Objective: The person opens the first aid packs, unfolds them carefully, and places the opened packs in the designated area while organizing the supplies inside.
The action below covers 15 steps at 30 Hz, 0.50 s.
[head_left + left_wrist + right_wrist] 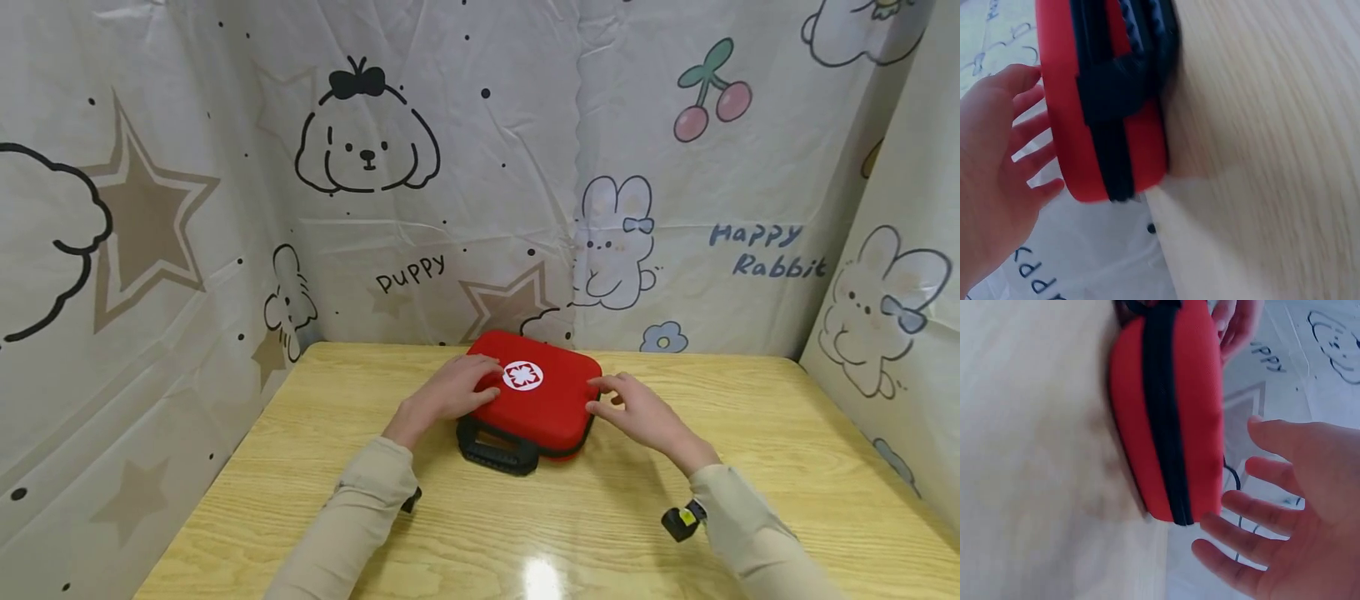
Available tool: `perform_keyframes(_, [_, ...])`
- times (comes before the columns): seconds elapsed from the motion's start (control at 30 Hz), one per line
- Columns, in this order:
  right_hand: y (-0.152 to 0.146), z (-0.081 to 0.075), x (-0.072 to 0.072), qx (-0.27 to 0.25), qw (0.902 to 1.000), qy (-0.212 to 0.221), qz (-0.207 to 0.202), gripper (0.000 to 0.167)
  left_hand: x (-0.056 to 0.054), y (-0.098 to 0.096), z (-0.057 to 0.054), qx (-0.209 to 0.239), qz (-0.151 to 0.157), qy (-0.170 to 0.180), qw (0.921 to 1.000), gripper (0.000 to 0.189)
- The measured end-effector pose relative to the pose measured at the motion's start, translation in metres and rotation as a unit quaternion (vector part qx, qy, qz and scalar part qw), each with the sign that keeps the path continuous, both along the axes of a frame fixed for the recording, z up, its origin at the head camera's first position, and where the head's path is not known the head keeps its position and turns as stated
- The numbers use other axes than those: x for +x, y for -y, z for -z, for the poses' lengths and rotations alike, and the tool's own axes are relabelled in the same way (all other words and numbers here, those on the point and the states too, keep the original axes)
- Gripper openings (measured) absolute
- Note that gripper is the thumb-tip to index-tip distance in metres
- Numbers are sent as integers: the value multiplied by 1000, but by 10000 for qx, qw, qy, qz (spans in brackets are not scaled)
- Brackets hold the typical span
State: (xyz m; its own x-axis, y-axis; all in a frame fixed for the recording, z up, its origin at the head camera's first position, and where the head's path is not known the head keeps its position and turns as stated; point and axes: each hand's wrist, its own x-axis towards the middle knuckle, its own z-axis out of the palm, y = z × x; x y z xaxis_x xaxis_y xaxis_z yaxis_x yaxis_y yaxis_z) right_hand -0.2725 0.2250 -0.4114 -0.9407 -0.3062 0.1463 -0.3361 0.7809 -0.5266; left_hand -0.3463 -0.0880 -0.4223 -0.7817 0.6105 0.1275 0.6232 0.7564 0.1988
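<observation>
The red, rounded-rectangular, fabric-looking case (551,408) lies flat on the yellowish wood-grain table (600,525), midway between left hand (454,388) at its left edge and right hand (637,410) at its right, both hands' fingers spread apart (contact unclear)

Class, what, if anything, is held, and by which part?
Nothing: the left hand and right hand are at the red case, gripping neither it nor its handle.

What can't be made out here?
Head: contents of the red, rounded fabric case, hidden by its closed lid.
Head: small black wrist device, partly behind the beige left sleeve.
Left wrist: ridged black handle, cut off at the top edge.
Right wrist: left hand, cut off at the top edge.
</observation>
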Motion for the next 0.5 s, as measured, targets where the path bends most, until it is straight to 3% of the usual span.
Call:
perform_keyframes(0.1, [-3,-2,-12,-102,9999,-129,32,48,4,-9,-3,61,204,-134,9997,39])
perform_keyframes(0.23, [-1,5,-28,-135,9997,-186,40,52,11,-20,-7,1,287,155,9995,45])
perform_keyframes(0.5, [4,20,-37,-48,9999,-16,127,60,17,-31,-5,-467,-146,309,9983,58])
